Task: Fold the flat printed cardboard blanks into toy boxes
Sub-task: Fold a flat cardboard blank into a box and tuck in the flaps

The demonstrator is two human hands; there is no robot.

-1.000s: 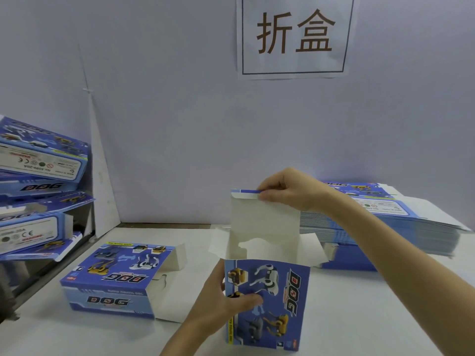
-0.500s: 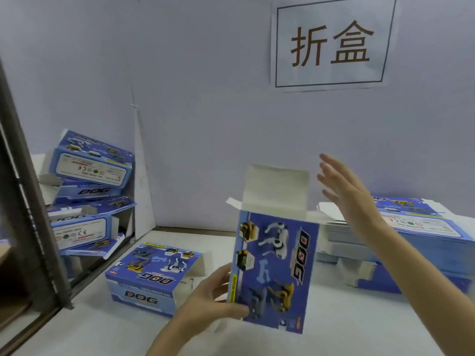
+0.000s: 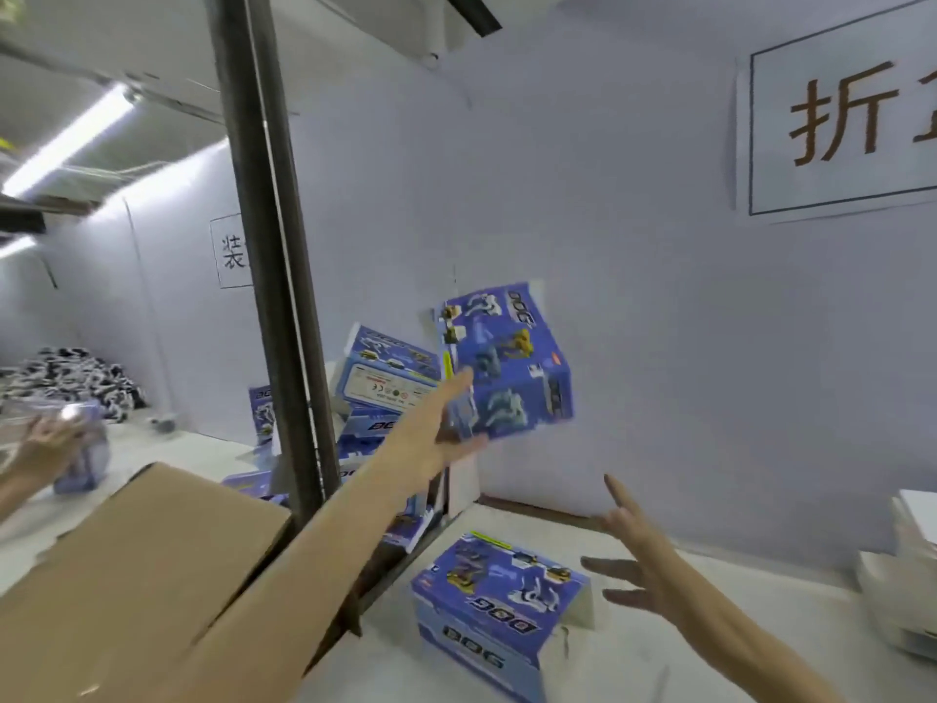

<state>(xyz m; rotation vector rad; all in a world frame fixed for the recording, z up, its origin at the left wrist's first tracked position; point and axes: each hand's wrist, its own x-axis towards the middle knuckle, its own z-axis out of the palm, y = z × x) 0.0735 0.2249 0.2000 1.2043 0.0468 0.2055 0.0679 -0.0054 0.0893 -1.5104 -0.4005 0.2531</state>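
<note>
A folded blue "DOG" toy box (image 3: 507, 362), blurred and tilted, is in the air in front of the wall. My left hand (image 3: 441, 428) reaches out to it with straight fingers; the fingertips lie on its near side and the thumb is under its lower corner. My right hand (image 3: 639, 565) hovers over the table with fingers spread, holding nothing. Another folded box (image 3: 497, 596) lies on the table just left of that hand. Several folded boxes (image 3: 385, 383) are piled behind the post, left of the airborne box.
A dark metal post (image 3: 274, 246) stands between me and the pile. A brown carton (image 3: 127, 575) fills the lower left. White flat blanks (image 3: 907, 575) are stacked at the right edge. Another person's hand (image 3: 45, 443) works at the far left.
The view has swung left. My left hand has carried the box up and left toward the pile, fingers straightened. My right hand has dropped from the box's flap to low over the table.
</note>
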